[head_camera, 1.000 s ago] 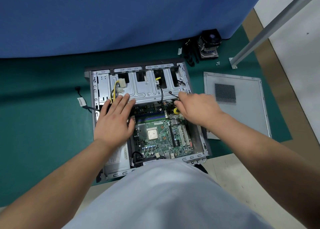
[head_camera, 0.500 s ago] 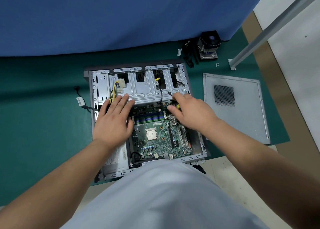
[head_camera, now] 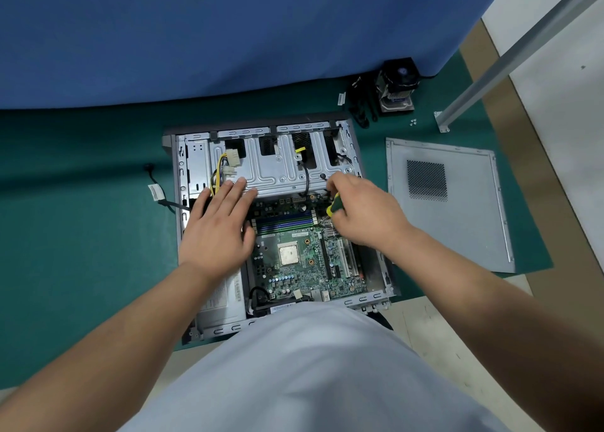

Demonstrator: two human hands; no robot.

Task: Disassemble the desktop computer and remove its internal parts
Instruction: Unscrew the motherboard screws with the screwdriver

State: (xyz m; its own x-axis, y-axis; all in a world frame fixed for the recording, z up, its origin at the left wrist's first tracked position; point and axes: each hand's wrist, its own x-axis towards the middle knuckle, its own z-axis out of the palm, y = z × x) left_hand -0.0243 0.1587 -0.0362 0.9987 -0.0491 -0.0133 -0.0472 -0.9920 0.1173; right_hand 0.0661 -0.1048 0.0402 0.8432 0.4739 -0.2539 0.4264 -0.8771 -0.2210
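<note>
Lying flat on its side on the green mat [head_camera: 75,235] of the worktop, the open grey metal desktop computer case [head_camera: 178,183] sits centre frame, lid off. Inside it: green motherboard [head_camera: 304,261] with bare square silver CPU [head_camera: 288,255] in the middle, blue RAM slots [head_camera: 284,222] above it, white expansion slots [head_camera: 344,261] to the right. Silver power supply box [head_camera: 222,301] in the near-left corner of the case, partly hidden under the left forearm. Silver ribbed drive cage [head_camera: 277,166] fills the far half of the case; yellow-and-black cable bundle with white plug [head_camera: 228,165] lies over its left part, a black cable [head_camera: 305,183] hangs from its middle down to the board.

Left hand [head_camera: 217,232] flat, fingers straight, resting on the drive cage's near edge and the case's left side, holding nothing. Right hand [head_camera: 366,212] curled round a yellow-and-green-handled screwdriver [head_camera: 334,206], handle pointing down at the board's far-right corner; tip hidden.

Outside the case: black cable with white tag [head_camera: 157,189] on the mat to the left. Grey metal side panel with perforated vent [head_camera: 451,202] flat on the mat to the right, apart from the case. Black CPU cooler with fan [head_camera: 397,83] far right against the blue cloth backdrop [head_camera: 228,32], small silver screws [head_camera: 413,122] near it. Person's light-blue shirt [head_camera: 310,372] fills the bottom.
</note>
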